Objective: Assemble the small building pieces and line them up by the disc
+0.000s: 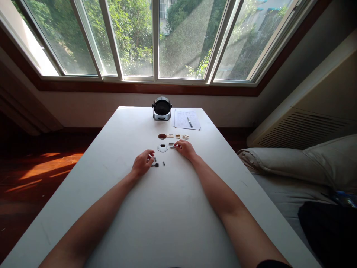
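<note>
My right hand [184,149] rests on the white table [173,208], its thumb and fingertips closed at a small grey block [172,147]. Another small grey block [171,143] lies just beyond those fingertips. My left hand [143,162] is loosely curved, with the thumb apart from the index finger, and nothing shows between them. Beside it lie a small black piece [157,165], partly covered grey bits and a grey piece [155,159]. A separate small grey piece [164,163] lies to its right. The blocks' details are too small to make out.
A round hole [162,136] and a white ring [163,148] sit mid-table. Tan pieces in small groups [177,136] lie beyond my right hand. Farther back are a round black-and-silver device [162,108], paper sheets [185,120] and a pen [190,122]. A cushioned seat [276,186] stands right.
</note>
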Action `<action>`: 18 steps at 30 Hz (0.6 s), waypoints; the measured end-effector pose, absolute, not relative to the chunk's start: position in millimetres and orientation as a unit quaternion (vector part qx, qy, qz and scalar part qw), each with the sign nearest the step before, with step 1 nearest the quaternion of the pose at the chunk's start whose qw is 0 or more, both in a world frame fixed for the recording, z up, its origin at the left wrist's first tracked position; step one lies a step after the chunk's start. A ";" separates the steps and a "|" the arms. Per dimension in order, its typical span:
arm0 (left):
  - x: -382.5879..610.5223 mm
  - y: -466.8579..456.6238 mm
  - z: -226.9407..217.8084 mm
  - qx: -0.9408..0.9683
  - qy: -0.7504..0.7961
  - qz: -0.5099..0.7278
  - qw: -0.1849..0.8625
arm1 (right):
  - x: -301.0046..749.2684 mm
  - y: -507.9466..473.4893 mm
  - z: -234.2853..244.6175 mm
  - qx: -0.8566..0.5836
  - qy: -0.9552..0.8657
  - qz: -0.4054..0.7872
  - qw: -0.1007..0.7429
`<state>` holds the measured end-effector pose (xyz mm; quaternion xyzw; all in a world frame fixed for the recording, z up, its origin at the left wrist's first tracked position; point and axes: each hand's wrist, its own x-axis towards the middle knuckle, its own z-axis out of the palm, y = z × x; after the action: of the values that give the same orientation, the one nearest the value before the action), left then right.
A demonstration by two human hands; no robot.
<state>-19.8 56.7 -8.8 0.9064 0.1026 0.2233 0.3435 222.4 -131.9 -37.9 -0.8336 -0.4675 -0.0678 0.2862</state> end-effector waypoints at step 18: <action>-19.5 56.7 -8.9 0.912 0.104 0.218 0.332 | 222.5 -122.4 -39.1 -0.860 -0.438 -0.062 0.255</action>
<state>-19.5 56.7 -8.9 0.9117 0.1045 0.2179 0.3324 222.5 -122.4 -39.1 -0.8596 -0.4385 -0.0615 0.2551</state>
